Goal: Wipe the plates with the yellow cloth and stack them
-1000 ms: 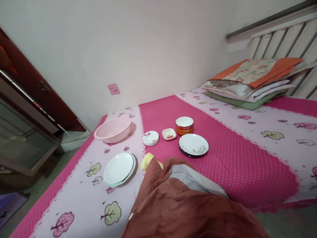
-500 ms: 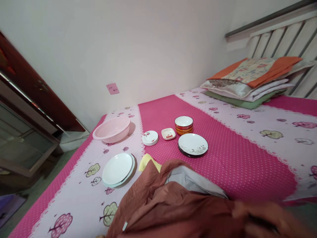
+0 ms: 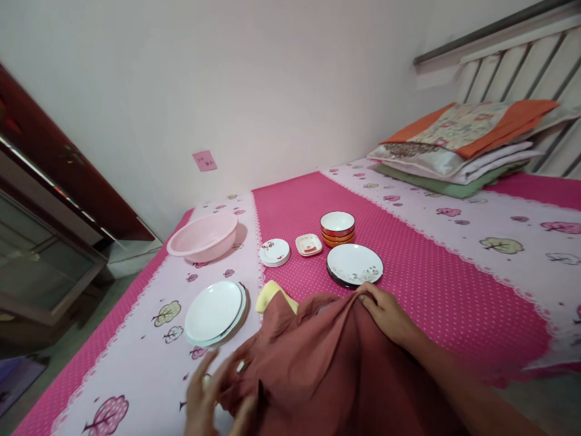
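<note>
A reddish-brown jacket (image 3: 308, 363) lies bunched on the bed at the near edge of the head view, its lower part cut off by the frame. My right hand (image 3: 384, 309) pinches its upper edge between thumb and fingers, pulling the cloth into folds just below a stack of black-rimmed plates (image 3: 354, 263). My left hand (image 3: 213, 399), slightly blurred, has its fingers spread by the jacket's left side, close to a small white tag (image 3: 241, 366). From under the jacket's upper left part pokes a yellow cloth (image 3: 270, 294).
Large white plates (image 3: 213, 310) are stacked at the left, below a pink basin (image 3: 204, 239). Small flowered plates (image 3: 275, 251), square dishes (image 3: 309, 244) and stacked bowls (image 3: 337, 224) stand in the middle of the bed. Folded bedding (image 3: 463, 145) is piled at the far right.
My right hand has moved up and left and now grips the jacket's edge, covering the pale lining. My left hand has come into view with its fingers spread.
</note>
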`<state>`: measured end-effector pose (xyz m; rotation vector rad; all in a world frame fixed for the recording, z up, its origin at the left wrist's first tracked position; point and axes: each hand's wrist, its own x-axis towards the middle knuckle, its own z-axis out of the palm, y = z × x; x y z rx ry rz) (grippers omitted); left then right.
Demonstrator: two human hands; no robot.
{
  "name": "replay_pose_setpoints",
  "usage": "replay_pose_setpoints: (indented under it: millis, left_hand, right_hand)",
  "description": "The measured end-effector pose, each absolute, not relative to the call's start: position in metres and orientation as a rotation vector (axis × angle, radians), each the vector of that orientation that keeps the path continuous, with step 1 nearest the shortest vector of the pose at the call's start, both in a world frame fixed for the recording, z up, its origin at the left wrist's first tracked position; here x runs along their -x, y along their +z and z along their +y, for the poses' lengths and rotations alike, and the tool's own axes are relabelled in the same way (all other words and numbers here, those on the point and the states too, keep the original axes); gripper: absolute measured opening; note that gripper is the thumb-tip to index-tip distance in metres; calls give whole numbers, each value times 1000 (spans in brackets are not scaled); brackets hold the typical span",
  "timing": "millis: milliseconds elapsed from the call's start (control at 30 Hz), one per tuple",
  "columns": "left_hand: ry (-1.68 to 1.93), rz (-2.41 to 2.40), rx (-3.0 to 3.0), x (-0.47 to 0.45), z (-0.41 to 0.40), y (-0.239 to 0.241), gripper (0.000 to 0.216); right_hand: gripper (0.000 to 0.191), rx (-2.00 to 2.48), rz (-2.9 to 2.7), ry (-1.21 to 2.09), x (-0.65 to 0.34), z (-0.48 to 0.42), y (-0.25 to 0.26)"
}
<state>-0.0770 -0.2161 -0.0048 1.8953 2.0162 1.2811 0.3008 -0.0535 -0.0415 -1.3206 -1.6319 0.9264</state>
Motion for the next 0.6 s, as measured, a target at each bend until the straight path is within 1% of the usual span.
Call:
replay_pose_setpoints:
  millis: [67, 100, 133, 167, 267, 300, 400, 467, 533, 600]
  left_hand:
    - [936, 1814, -2466, 55, -204, -12, 77]
    - [839, 1716, -2645, 44, -198, -17, 81]
    - [754, 1670, -2736, 34, -191, -20, 77]
    - [747, 1645, -2764, 26, -185, -23, 65]
    - [822, 1660, -2504, 10, -170, -14, 26]
    - [852, 1642, -2358, 7, -166, -6, 21]
    - [931, 1509, -1965, -2, -150, 29, 33]
    - [940, 1392, -1854, -8, -132, 47, 29]
    - [814, 1275, -1840, -13, -112, 54, 23]
    - [612, 1145, -1848, -17, -93, 52, 21]
  right_hand:
    - [19, 1348, -1623, 951, -294, -41, -50]
    - [17, 1339, -1631, 985, -290, -36, -54]
    - [16, 1319, -1643, 1026, -286, -32, -58]
    - [16, 1297, -1656, 1067, -284, -29, -60]
    - [19, 1216, -1654, 1182, -284, -30, -56]
    - [20, 1160, -1632, 1227, -286, -34, -51]
    - [24, 892, -1540, 1452, -294, -50, -26]
    - [28, 744, -1470, 1659, -296, -62, -9]
    - [30, 689, -1423, 1795, -293, -71, 3]
    - [28, 697, -1451, 1831, -289, -75, 9]
